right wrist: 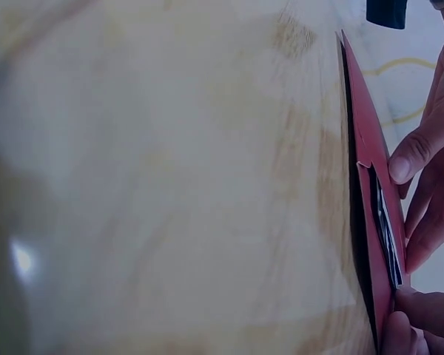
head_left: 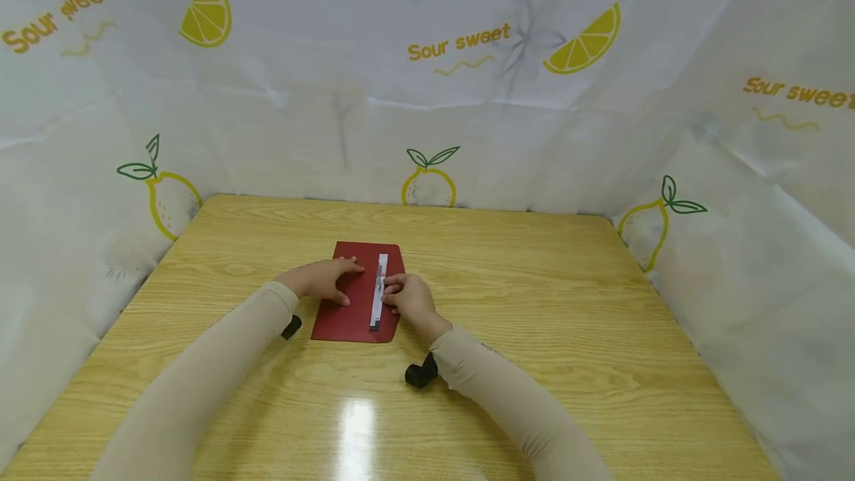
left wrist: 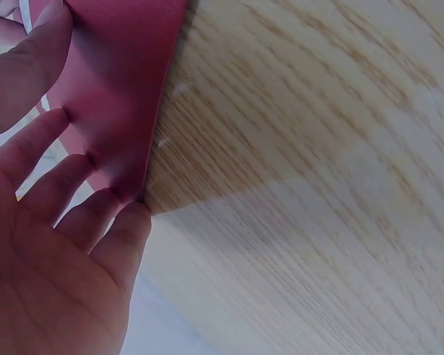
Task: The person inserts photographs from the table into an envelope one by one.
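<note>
A red envelope point(head_left: 357, 266) lies on the table with its cut-cornered flap side to the right. White papers point(head_left: 383, 264) show as a narrow strip along its mouth; in the right wrist view the layered paper edges point(right wrist: 388, 237) sit inside the parted red sides. My left hand point(head_left: 325, 279) rests on the envelope's left part, fingers spread, thumb near its middle. In the left wrist view those fingertips point(left wrist: 87, 163) press on the red surface near its edge. My right hand point(head_left: 413, 299) pinches the papers at the mouth with thumb and fingers, over the flap.
The wood-grain table point(head_left: 521, 303) spreads out around the envelope. A white sheet with lemon prints point(head_left: 481, 117) hangs behind and along both sides. Black wrist-worn pieces point(head_left: 421, 374) stick out below the forearms.
</note>
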`<state>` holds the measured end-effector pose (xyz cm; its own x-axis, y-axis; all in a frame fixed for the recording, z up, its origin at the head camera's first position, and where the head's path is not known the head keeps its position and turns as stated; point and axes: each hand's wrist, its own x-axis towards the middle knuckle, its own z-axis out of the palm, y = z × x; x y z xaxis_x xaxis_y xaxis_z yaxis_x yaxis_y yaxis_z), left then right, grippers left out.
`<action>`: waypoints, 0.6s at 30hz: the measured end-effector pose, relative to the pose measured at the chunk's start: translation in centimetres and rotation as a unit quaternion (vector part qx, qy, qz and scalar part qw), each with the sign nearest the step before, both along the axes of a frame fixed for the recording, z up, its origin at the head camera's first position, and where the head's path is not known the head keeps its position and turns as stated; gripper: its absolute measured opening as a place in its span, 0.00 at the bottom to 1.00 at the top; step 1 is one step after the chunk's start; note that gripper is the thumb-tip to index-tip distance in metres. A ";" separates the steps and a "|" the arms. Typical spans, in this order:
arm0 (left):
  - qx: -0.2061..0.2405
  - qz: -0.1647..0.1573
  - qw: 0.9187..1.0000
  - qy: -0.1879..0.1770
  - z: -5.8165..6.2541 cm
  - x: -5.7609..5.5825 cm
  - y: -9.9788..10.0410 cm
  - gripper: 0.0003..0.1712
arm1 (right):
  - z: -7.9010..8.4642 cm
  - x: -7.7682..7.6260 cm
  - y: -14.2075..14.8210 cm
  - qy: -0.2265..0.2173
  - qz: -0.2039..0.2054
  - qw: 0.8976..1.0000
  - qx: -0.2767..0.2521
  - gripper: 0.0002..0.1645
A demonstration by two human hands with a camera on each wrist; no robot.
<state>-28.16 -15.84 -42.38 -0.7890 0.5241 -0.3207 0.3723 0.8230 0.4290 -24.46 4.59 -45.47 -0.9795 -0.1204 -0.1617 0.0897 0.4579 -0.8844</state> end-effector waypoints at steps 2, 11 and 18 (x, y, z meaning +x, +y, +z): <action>0.000 0.002 1.000 -0.001 0.0 0.0 -0.1 0.39 | 0.1 0.0 0.0 0.004 0.001 1.000 0.000 0.15; 0.002 0.003 1.000 -0.005 0.0 0.0 -0.1 0.39 | -0.1 -0.1 -0.1 -0.006 -0.005 1.000 -0.001 0.16; -0.001 -0.001 1.000 -0.002 0.1 0.0 -0.1 0.39 | 0.0 -0.1 -0.2 -0.004 -0.008 1.000 0.010 0.16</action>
